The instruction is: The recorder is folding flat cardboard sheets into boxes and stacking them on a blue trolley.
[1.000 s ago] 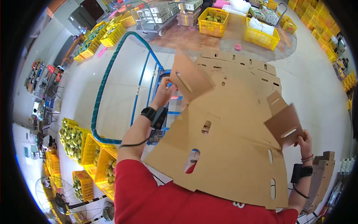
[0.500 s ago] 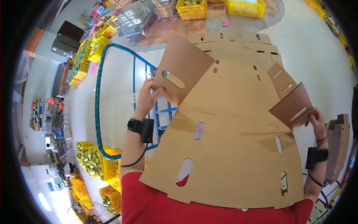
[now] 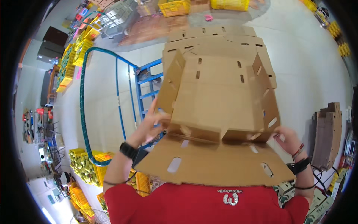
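In front of me is a brown cardboard box point(image 3: 209, 91), partly folded, with slots and oval hand holes. Its left side wall point(image 3: 172, 84) and right side wall point(image 3: 267, 95) stand up. Two end flaps point(image 3: 197, 135) are turned inward across the near end, leaving a gap between them. The near panel point(image 3: 212, 160) slopes down against my red shirt. My left hand point(image 3: 152, 125) grips the near left corner, thumb by the flap and index finger along the outside of the wall. At the near right corner, my right hand point(image 3: 287, 139) is closed on the flap's edge, fingers curled.
Left of the box stands a blue metal frame trolley point(image 3: 147, 84) with a green-wrapped handle point(image 3: 82, 100). Yellow crates of green produce point(image 3: 84, 164) sit at the lower left. More yellow crates point(image 3: 174, 7) are at the far end. Folded cardboard point(image 3: 328, 136) stands at the right.
Both side walls have come up, and the end flaps have swung inward across the near end. My hands moved down and inward to the near corners. The view shifted slightly.
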A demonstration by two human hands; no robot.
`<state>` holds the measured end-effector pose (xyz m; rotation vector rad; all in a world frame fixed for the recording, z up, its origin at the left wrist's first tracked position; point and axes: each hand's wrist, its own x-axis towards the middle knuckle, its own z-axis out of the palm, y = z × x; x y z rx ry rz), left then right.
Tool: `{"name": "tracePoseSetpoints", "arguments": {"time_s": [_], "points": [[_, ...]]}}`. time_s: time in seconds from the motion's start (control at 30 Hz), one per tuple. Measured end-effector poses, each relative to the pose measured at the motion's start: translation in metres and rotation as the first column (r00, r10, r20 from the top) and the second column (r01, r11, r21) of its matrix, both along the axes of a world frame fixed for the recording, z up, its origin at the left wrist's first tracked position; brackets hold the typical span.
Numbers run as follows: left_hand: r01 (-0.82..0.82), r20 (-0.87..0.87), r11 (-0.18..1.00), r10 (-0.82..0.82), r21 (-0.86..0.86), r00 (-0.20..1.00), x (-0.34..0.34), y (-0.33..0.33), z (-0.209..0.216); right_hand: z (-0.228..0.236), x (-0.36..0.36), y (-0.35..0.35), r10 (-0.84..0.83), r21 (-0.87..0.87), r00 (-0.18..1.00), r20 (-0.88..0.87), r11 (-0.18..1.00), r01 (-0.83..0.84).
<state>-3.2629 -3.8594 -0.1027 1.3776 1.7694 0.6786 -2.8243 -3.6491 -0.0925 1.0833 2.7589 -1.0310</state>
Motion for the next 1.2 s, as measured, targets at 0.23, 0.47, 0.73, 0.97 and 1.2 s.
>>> {"name": "tracePoseSetpoints", "arguments": {"time_s": [0.23, 0.47, 0.73, 0.97, 1.2], "points": [[0.087, 0.131, 0.973, -0.06, -0.212, 0.99, 0.009, -0.057, -0.037, -0.021, 0.015, -0.06, -0.174, -0.204, 0.984, 0.018, 0.963, 0.174], [-0.331, 0.454, 0.942, 0.275, 0.047, 0.847, -0.001, 0.001, -0.139, -0.114, -0.031, -0.003, -0.464, -0.211, 0.829, -0.31, 0.884, 0.416], [-0.49, -0.315, 0.869, 0.446, -0.073, 0.838, 0.012, 0.057, -0.188, -0.19, -0.063, 0.014, -0.678, -0.193, 0.733, 0.061, 0.712, 0.675], [-0.385, -0.8, 0.867, 0.462, 0.317, 0.383, 0.037, 0.088, -0.166, -0.201, -0.08, 0.014, -0.697, 0.283, 0.711, 0.092, 0.703, 0.652], [0.352, -0.722, 0.934, -0.203, 0.06, 0.662, 0.045, 0.093, -0.176, -0.165, -0.128, 0.009, 0.099, 0.346, 0.972, 0.215, 0.923, -0.17]]}}
